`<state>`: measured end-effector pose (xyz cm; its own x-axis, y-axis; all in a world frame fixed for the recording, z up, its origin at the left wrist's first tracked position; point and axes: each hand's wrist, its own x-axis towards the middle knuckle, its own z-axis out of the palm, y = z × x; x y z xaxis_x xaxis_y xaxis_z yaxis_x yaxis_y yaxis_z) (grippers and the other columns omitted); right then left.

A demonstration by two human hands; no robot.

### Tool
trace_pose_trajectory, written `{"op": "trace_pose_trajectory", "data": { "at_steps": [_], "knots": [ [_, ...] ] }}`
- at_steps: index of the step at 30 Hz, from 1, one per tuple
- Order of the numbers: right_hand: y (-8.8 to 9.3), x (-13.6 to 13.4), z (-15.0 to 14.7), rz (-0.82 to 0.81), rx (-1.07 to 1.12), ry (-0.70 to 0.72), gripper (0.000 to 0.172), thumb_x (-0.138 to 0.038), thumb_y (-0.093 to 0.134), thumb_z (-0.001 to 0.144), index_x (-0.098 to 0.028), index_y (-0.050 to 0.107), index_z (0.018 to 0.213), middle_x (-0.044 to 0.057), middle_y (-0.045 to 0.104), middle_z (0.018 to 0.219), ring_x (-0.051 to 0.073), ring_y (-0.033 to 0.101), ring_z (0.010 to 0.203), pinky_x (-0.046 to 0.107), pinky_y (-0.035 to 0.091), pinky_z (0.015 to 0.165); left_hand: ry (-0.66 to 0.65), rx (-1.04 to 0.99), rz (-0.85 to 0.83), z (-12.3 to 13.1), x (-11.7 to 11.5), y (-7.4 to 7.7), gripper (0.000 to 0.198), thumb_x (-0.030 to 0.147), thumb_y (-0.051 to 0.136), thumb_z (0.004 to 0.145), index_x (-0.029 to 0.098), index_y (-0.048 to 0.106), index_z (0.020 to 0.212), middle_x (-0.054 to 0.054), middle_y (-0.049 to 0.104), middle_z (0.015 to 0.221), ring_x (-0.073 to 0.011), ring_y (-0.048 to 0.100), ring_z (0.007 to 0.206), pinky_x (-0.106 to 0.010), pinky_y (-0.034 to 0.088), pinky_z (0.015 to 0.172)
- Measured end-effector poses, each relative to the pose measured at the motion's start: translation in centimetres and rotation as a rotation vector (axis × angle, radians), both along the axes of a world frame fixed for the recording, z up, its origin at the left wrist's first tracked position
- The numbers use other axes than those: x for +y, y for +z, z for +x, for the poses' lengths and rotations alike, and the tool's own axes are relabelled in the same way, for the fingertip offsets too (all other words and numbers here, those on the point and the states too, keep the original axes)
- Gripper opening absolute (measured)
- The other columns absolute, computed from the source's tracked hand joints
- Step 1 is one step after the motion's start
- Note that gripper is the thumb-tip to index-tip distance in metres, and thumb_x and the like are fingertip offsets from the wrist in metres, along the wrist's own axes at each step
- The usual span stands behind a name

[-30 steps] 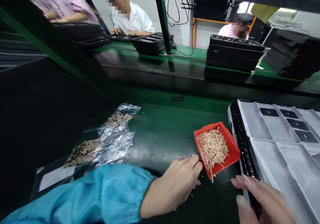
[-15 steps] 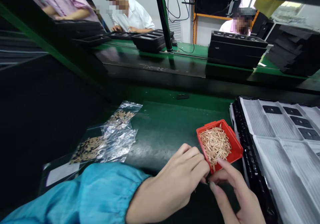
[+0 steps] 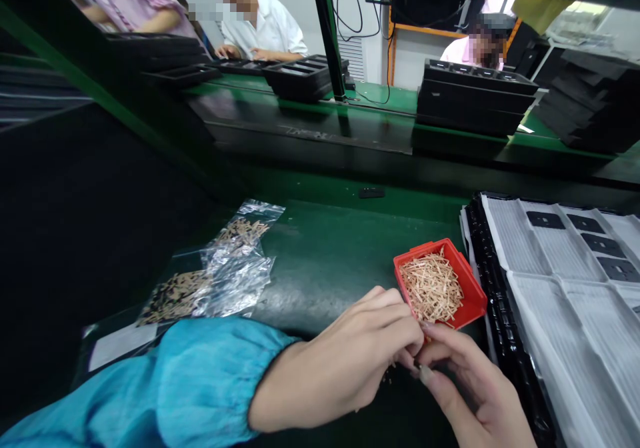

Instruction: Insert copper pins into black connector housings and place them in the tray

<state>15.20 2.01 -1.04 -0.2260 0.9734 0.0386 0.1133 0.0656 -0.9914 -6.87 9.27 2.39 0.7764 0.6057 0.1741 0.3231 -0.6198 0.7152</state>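
Observation:
My left hand (image 3: 357, 355), in a teal sleeve (image 3: 215, 375), is closed, its fingertips meeting those of my right hand. My right hand (image 3: 473, 381) pinches with thumb and index finger at the same spot. Whatever lies between the fingertips is tiny and dark, mostly hidden, and I cannot make out its kind. Just beyond the fingers stands a red bin (image 3: 473, 301), with a heap of small, thin tan strips (image 3: 433, 287) in it. A few small bits lie on the dark surface below my left hand.
Clear zip bags (image 3: 233, 281) of small tan and dark pieces lie at left. At right, a black tray (image 3: 500, 281) with white lining holds several flat black parts (image 3: 603, 243). A small black piece (image 3: 371, 193) lies farther back. Co-workers sit beyond stacked black trays (image 3: 473, 101).
My right index finger has come down from over the strips toward the thumb, closing the pinch. My left hand has shifted slightly right.

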Motion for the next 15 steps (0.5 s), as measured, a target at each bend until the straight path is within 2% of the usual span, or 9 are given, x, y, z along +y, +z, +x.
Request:
{"op": "trace_pose_trajectory", "data": {
  "at_steps": [3,9,12,15],
  "knots": [
    [0.1,0.1,-0.1,-0.049,0.089,0.014,0.039,-0.022,0.059,0.108,-0.045,0.066,0.139,-0.004,0.08,0.101,0.009,0.079,0.095,0.016,0.06,0.092,0.001,-0.027,-0.016,-0.1,0.1,0.2,0.029,-0.006,0.048,0.095,0.023,0.05,0.096,0.002,0.06,0.095,-0.0165,0.051,0.089,-0.03,0.04,0.081],
    [0.1,-0.3,-1.1,-0.13,0.182,-0.096,0.031,-0.036,0.066,0.106,-0.046,0.068,0.136,-0.006,0.08,0.096,0.008,0.078,0.093,0.016,0.058,0.094,-0.004,-0.02,0.04,-0.1,0.3,0.6,0.028,-0.005,0.047,0.098,0.023,0.051,0.096,0.001,0.063,0.097,-0.0165,0.052,0.089,-0.029,0.043,0.082],
    [0.2,-0.5,-1.3,-0.144,0.177,-0.136,0.034,-0.034,0.067,0.105,-0.043,0.068,0.138,-0.006,0.079,0.094,0.009,0.077,0.092,0.017,0.057,0.094,-0.001,-0.005,0.064,0.0,0.1,0.6,0.027,-0.003,0.046,0.101,0.023,0.051,0.096,0.0,0.064,0.098,-0.0174,0.053,0.09,-0.03,0.044,0.083],
    [0.0,-0.5,-1.8,-0.144,0.154,-0.228,0.043,-0.027,0.068,0.101,-0.039,0.067,0.142,-0.006,0.078,0.09,0.009,0.076,0.088,0.019,0.057,0.095,0.032,0.005,-0.038,0.2,-0.6,0.3,0.024,0.003,0.045,0.105,0.024,0.054,0.097,0.0,0.065,0.098,-0.0184,0.057,0.092,-0.031,0.047,0.083]
  ]
}}
